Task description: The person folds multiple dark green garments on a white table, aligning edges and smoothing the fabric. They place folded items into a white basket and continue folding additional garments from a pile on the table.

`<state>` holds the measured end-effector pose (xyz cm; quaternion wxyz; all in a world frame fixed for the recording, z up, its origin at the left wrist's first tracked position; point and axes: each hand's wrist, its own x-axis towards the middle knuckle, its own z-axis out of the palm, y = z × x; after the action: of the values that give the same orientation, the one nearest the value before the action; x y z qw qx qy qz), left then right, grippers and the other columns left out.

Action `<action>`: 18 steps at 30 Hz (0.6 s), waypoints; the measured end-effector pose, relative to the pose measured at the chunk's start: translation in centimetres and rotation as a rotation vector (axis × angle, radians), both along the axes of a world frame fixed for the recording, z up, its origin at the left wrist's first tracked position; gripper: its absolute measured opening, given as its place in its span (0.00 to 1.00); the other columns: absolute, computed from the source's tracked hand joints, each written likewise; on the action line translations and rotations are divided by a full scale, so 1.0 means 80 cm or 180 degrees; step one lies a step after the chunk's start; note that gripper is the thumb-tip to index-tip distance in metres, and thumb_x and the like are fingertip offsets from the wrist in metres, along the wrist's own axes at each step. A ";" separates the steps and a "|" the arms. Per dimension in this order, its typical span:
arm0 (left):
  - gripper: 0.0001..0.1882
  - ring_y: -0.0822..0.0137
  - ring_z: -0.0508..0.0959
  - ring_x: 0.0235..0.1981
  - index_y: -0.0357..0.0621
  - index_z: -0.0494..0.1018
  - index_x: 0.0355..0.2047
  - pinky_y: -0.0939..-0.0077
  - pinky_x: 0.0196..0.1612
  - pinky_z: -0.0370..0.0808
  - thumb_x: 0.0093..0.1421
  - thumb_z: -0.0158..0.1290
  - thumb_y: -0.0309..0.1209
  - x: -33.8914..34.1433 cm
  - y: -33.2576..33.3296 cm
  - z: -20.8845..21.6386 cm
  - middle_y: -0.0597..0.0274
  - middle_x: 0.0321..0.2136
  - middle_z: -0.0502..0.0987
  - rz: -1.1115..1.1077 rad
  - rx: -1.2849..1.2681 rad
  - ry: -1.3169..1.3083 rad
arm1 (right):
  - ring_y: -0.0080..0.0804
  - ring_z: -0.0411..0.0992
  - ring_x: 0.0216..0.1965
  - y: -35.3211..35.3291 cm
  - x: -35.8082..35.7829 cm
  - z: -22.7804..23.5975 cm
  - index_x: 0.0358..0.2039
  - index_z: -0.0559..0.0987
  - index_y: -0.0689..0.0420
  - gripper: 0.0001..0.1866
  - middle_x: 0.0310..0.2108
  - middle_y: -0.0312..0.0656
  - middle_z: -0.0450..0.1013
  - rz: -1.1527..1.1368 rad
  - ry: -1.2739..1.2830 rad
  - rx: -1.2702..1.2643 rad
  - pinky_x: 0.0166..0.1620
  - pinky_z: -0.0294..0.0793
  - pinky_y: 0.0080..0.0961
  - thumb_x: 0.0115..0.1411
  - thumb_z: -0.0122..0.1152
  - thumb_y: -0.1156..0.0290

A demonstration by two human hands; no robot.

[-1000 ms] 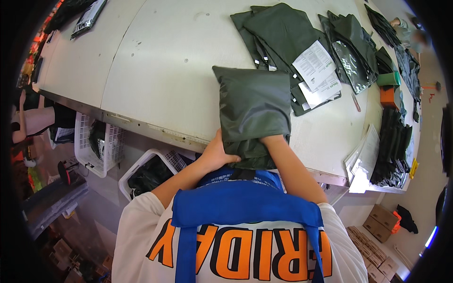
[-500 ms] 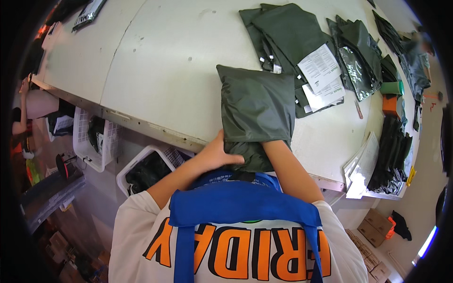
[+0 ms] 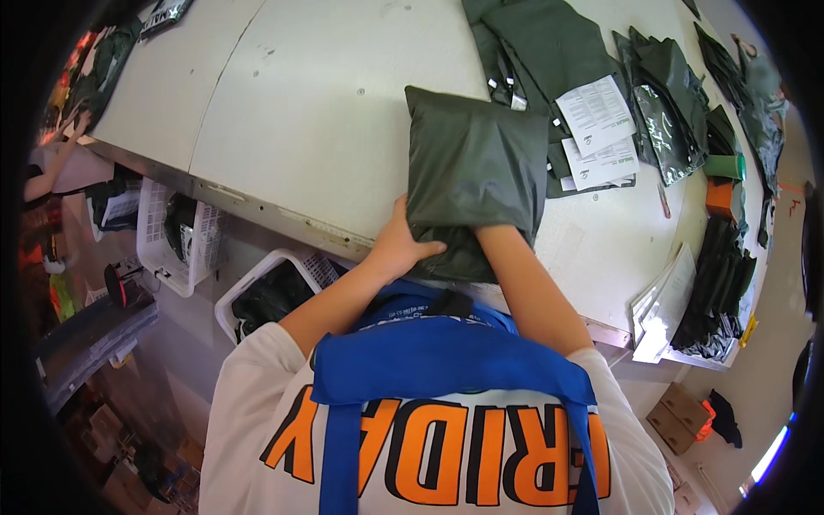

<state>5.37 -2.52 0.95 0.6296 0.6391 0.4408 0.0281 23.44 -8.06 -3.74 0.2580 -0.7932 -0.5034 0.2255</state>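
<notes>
A square dark green fabric pouch (image 3: pixel 476 154), perhaps a folded garment, lies at the near edge of the table in front of me. My left hand (image 3: pixel 402 244) grips its near left side, thumb on top and the fingers hidden beneath. Under the pouch's near edge goes my right hand (image 3: pixel 499 239); only the wrist shows, and the fingers are out of sight inside the fabric. Just beyond lie more dark green folded pieces (image 3: pixel 558 43) with small white tags. White printed sheets (image 3: pixel 596 116) rest on them.
Clear-wrapped dark packs (image 3: pixel 665 129), a green roll (image 3: pixel 725 166) and an orange box (image 3: pixel 719 199) stand to the right, near a dark stack (image 3: pixel 708 283) and white papers (image 3: pixel 661 300). White baskets (image 3: pixel 227 305) sit below the table edge at left. Another person's arm (image 3: pixel 60 159) is at far left.
The pouch and both hands have shifted slightly farther over the table. My right hand stays tucked in the fabric while my left keeps its grip. At far left, the other person's hands have moved.
</notes>
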 end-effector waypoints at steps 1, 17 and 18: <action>0.51 0.52 0.69 0.54 0.34 0.49 0.61 0.66 0.56 0.65 0.41 0.68 0.32 -0.010 0.000 -0.005 0.41 0.51 0.68 -0.0022 0.0065 0.0022 | 0.44 0.55 0.63 -0.014 -0.010 0.011 0.59 0.65 0.56 0.29 0.62 0.50 0.58 -0.0068 0.0266 -0.0032 0.64 0.49 0.39 0.60 0.49 0.56; 0.53 0.52 0.64 0.58 0.34 0.45 0.62 0.65 0.60 0.61 0.44 0.68 0.36 -0.053 -0.010 0.002 0.41 0.57 0.61 -0.0446 -0.0045 -0.0334 | 0.42 0.73 0.44 -0.144 0.016 0.064 0.49 0.70 0.72 0.37 0.41 0.57 0.74 -0.1696 0.2247 -0.0695 0.49 0.70 0.32 0.47 0.71 0.56; 0.53 0.51 0.65 0.58 0.34 0.45 0.62 0.65 0.60 0.61 0.44 0.68 0.36 -0.059 -0.018 0.005 0.40 0.56 0.62 -0.0632 0.0278 -0.0229 | 0.43 0.73 0.45 -0.154 0.006 0.071 0.48 0.71 0.72 0.36 0.42 0.57 0.74 -0.1590 0.2079 -0.0840 0.49 0.70 0.31 0.47 0.70 0.57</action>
<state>0.66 -3.94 1.35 0.6163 0.7050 0.3508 0.0078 23.88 -20.36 1.96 0.3469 -0.8038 -0.1548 0.4578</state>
